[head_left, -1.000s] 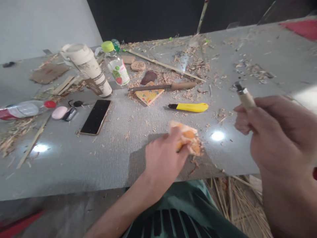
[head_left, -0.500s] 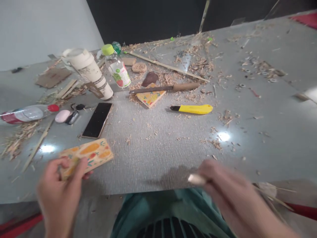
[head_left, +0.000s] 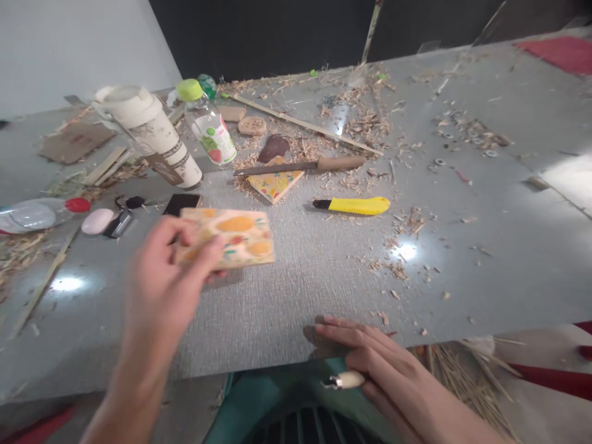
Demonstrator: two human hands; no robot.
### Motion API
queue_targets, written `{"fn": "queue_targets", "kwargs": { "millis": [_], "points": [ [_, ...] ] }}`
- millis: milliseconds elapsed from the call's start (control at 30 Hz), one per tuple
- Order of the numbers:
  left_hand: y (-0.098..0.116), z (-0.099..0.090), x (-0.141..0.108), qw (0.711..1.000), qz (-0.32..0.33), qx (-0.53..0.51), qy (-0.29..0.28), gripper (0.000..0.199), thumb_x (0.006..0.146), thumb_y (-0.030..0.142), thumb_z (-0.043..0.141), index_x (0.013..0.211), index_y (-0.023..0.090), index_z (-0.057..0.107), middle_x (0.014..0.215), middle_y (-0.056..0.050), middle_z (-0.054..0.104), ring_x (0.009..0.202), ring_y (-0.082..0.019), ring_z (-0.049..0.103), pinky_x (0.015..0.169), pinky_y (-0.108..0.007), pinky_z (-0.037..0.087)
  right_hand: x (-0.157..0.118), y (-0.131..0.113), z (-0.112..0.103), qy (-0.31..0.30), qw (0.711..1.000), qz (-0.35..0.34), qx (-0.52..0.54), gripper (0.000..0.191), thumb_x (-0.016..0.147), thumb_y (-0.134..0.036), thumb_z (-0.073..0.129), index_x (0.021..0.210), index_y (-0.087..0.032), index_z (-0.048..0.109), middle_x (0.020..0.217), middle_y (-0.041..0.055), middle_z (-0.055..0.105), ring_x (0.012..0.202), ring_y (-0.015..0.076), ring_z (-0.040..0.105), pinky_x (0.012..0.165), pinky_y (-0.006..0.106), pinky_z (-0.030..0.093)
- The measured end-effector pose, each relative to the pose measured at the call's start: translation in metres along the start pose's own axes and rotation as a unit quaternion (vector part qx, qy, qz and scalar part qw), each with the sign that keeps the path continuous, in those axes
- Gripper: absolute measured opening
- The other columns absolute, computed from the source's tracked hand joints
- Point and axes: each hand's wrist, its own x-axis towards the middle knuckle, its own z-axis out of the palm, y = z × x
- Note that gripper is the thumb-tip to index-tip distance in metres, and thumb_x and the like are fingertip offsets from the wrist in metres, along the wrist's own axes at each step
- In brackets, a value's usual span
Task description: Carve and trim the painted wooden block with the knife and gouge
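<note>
Tabletop (head_left: 296, 296) of grey textured laminate strewn with wood shavings; a painted wooden block (head_left: 231, 237) is held above its near-left part.
Left hand (head_left: 169, 283) pinches the flat rectangular block, fruit-patterned, by one end; right hand (head_left: 374, 364), fingers flat at the near edge, traps a small pale-handled carving tool (head_left: 345, 380) under the palm. Seemingly between cuts: next, steady the block and bring the tool up.
</note>
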Motion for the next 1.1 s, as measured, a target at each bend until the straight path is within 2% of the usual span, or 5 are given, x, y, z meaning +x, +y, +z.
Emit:
{"fn": "queue_targets", "kwargs": {
  "millis": [133, 333, 600, 833, 1100],
  "points": [
    [-0.052, -0.056, -0.004, 0.992, -0.103, 0.017, 0.065, 0.047, 0.088, 0.045, 0.090, 0.088, 0.028, 0.047, 0.072, 0.012, 0.070, 0.053, -0.012, 0.065, 0.048, -0.027, 0.052, -0.001, 0.040, -0.036, -0.027, 0.996, 0.017, -0.080, 0.061, 0.120, -0.030, 0.058, 0.179, -0.044, 0.055, 0.177, 0.0022, 0.063, 0.162, 0.0321, 0.062, 0.132, 0.058, 0.055],
    [-0.078, -0.055, -0.015, 0.987, -0.159, -0.011, 0.022, 0.049, 0.086, 0.048, 0.096, 0.089, 0.029, 0.052, 0.073, 0.010, 0.075, 0.056, -0.016, 0.068, 0.049, -0.028, 0.053, -0.004, 0.103, -0.123, 0.105, 0.972, 0.063, -0.198, 0.061, 0.118, -0.039, 0.061, 0.178, -0.049, 0.056, 0.173, 0.0030, 0.067, 0.161, 0.0410, 0.060, 0.132, 0.068, 0.051],
    [-0.060, -0.027, -0.001, 0.982, -0.126, -0.032, -0.139, 0.052, 0.086, 0.048, 0.093, 0.089, 0.029, 0.045, 0.072, 0.007, 0.069, 0.058, -0.015, 0.067, 0.052, -0.025, 0.053, 0.046, 0.048, -0.057, -0.082, 0.984, -0.080, -0.134, 0.045, 0.122, -0.029, 0.049, 0.153, -0.031, 0.081, 0.175, 0.0035, 0.065, 0.162, 0.0274, 0.063, 0.137, 0.051, 0.051],
    [-0.050, -0.013, 0.024, 0.960, -0.070, 0.011, -0.272, 0.043, 0.094, 0.057, 0.080, 0.097, 0.030, 0.047, 0.082, 0.005, 0.071, 0.061, -0.018, 0.072, 0.055, -0.028, 0.055, 0.044, 0.074, -0.109, 0.219, 0.928, 0.115, -0.280, 0.040, 0.119, -0.039, 0.053, 0.145, -0.022, 0.078, 0.101, 0.0113, 0.089, 0.071, 0.0251, 0.081, 0.061, 0.036, 0.061],
    [-0.018, 0.028, 0.046, 0.928, 0.072, 0.167, -0.326, 0.057, 0.105, 0.054, 0.067, 0.155, 0.031, 0.054, 0.108, -0.007, 0.090, 0.088, -0.030, 0.084, 0.078, -0.038, 0.058, 0.128, 0.054, -0.119, 0.202, 0.937, 0.068, -0.278, 0.024, 0.112, -0.043, 0.061, 0.104, -0.026, 0.077, 0.078, 0.0022, 0.074, 0.064, 0.0177, 0.060, 0.065, 0.032, 0.039]
  ]
}}
